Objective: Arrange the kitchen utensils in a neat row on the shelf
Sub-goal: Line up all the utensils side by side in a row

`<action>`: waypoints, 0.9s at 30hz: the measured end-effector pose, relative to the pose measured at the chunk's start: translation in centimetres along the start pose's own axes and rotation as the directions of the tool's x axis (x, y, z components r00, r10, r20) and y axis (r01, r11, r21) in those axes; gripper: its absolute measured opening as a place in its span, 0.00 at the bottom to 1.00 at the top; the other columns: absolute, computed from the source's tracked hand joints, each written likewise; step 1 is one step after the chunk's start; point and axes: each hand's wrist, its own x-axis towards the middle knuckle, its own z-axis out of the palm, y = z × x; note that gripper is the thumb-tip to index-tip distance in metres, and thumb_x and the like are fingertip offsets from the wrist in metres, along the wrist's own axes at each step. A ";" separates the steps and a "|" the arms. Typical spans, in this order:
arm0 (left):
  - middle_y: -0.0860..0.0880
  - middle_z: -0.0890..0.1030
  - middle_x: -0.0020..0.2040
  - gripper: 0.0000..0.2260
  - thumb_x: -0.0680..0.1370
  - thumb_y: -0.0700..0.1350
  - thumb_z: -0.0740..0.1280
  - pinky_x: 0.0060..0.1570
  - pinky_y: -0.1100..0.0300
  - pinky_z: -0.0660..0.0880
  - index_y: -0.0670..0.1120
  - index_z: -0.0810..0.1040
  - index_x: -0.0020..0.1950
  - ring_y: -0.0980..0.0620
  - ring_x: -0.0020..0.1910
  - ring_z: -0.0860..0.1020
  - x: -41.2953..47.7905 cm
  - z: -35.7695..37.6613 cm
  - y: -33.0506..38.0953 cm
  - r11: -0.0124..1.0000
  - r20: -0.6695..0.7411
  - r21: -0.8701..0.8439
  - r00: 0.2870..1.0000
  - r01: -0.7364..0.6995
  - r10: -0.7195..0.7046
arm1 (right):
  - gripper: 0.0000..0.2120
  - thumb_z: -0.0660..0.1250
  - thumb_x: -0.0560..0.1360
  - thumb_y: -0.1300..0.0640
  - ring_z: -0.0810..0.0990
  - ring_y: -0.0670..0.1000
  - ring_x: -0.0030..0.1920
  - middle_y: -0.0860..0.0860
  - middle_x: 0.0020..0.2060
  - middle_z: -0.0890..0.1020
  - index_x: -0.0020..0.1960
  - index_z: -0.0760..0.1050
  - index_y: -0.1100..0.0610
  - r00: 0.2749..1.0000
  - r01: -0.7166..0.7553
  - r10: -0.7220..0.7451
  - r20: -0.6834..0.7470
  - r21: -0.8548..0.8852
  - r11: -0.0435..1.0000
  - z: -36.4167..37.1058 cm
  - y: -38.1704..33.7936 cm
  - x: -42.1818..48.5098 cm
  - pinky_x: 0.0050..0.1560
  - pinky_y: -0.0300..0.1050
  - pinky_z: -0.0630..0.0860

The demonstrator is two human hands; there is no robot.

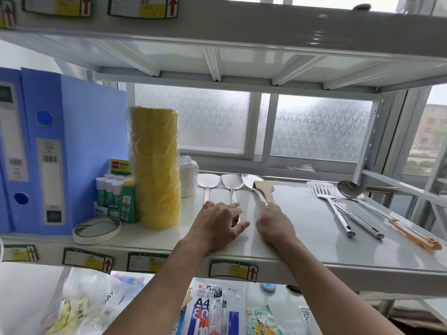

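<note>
While the left hand (pixel 219 222) lies flat on two spatulas (pixel 232 182), the right hand (pixel 272 222) grips a third crossing the wooden spatula (pixel 264 188); pulling may scatter them.

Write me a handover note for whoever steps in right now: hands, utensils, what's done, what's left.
Left hand: resting on the handles of the first two steel spatulas; grip looks loose.
Right hand: closed around the handles of the third steel spatula and the wooden spatula, which overlaps it.
Done: two spatulas lie parallel on the shelf, heads to the back.
Left: separate the overlapping pair, then bring over the slotted turner, the ladle and the orange-handled utensil, which lie angled at the right.
</note>
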 end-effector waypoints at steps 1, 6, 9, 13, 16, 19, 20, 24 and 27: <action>0.52 0.77 0.72 0.22 0.80 0.63 0.61 0.66 0.49 0.64 0.50 0.81 0.63 0.48 0.68 0.76 0.0 0.0 0.0 1.000 -0.001 0.012 1.000 -0.005 0.005 | 0.24 0.51 0.78 0.59 0.67 0.58 0.73 0.56 0.71 0.71 0.73 0.67 0.56 1.000 -0.007 0.007 -0.004 0.001 1.000 0.0 -0.1 -0.1 0.69 0.56 0.67; 0.53 0.80 0.69 0.22 0.79 0.64 0.62 0.64 0.50 0.65 0.51 0.80 0.63 0.48 0.65 0.78 0.0 0.0 0.1 0.999 -0.015 0.037 1.000 -0.013 0.013 | 0.24 0.51 0.77 0.59 0.68 0.58 0.71 0.56 0.69 0.73 0.72 0.68 0.56 0.999 -0.030 0.030 -0.023 0.002 1.000 -0.2 -0.2 -0.2 0.67 0.55 0.68; 0.53 0.80 0.68 0.22 0.79 0.63 0.62 0.63 0.49 0.66 0.51 0.80 0.66 0.48 0.64 0.79 -0.1 -0.1 0.1 0.999 -0.012 0.029 1.000 -0.017 0.017 | 0.25 0.52 0.77 0.58 0.68 0.59 0.71 0.56 0.70 0.72 0.73 0.68 0.56 0.998 -0.060 0.060 -0.022 -0.012 0.998 -0.2 -0.1 -0.3 0.68 0.56 0.67; 0.53 0.82 0.64 0.20 0.79 0.62 0.62 0.61 0.50 0.66 0.50 0.80 0.61 0.48 0.61 0.80 -0.2 -0.1 0.1 1.000 -0.017 0.025 1.000 -0.013 0.013 | 0.23 0.52 0.77 0.56 0.66 0.59 0.72 0.55 0.70 0.72 0.71 0.69 0.55 0.995 -0.098 0.097 -0.021 -0.030 0.995 -0.3 -0.2 -0.6 0.72 0.60 0.62; 0.53 0.83 0.61 0.17 0.80 0.61 0.61 0.59 0.51 0.66 0.50 0.80 0.55 0.48 0.57 0.81 -0.2 -0.2 0.2 1.000 -0.029 0.027 0.999 -0.015 0.015 | 0.21 0.52 0.77 0.57 0.67 0.58 0.72 0.54 0.68 0.74 0.68 0.71 0.54 0.995 -0.094 0.094 -0.033 -0.006 0.996 -0.2 -0.1 -0.7 0.71 0.61 0.62; 0.53 0.83 0.60 0.17 0.80 0.61 0.61 0.59 0.51 0.66 0.50 0.81 0.56 0.48 0.56 0.82 -0.3 -0.3 0.3 1.000 -0.035 0.020 0.999 -0.017 0.018 | 0.20 0.54 0.78 0.59 0.71 0.59 0.69 0.55 0.65 0.77 0.67 0.73 0.54 0.995 -0.072 0.075 -0.072 0.043 0.996 -0.5 0.2 -0.8 0.69 0.58 0.67; 0.53 0.83 0.60 0.18 0.80 0.61 0.61 0.59 0.51 0.66 0.50 0.81 0.57 0.48 0.56 0.82 -0.3 -0.3 0.3 1.000 -0.034 0.018 0.999 -0.018 0.018 | 0.21 0.55 0.78 0.59 0.72 0.59 0.68 0.56 0.65 0.77 0.69 0.73 0.54 0.994 -0.071 0.076 -0.080 0.071 0.995 -0.6 0.3 -0.8 0.69 0.56 0.67; 0.52 0.83 0.61 0.19 0.80 0.61 0.62 0.60 0.51 0.66 0.49 0.81 0.61 0.48 0.57 0.82 -0.3 -0.3 0.4 1.000 -0.031 -0.003 0.999 -0.014 0.014 | 0.24 0.59 0.79 0.57 0.72 0.58 0.69 0.57 0.67 0.76 0.75 0.69 0.54 0.992 -0.071 0.083 -0.092 0.129 0.989 -0.7 0.4 -0.9 0.70 0.53 0.67; 0.53 0.83 0.60 0.19 0.79 0.61 0.60 0.61 0.50 0.66 0.50 0.81 0.59 0.48 0.58 0.81 -0.3 -0.2 0.3 1.000 -0.021 -0.005 1.000 -0.001 0.001 | 0.24 0.58 0.78 0.58 0.72 0.58 0.70 0.57 0.68 0.75 0.75 0.70 0.55 0.994 -0.057 0.069 -0.084 0.133 0.990 -0.6 0.5 -0.8 0.70 0.53 0.67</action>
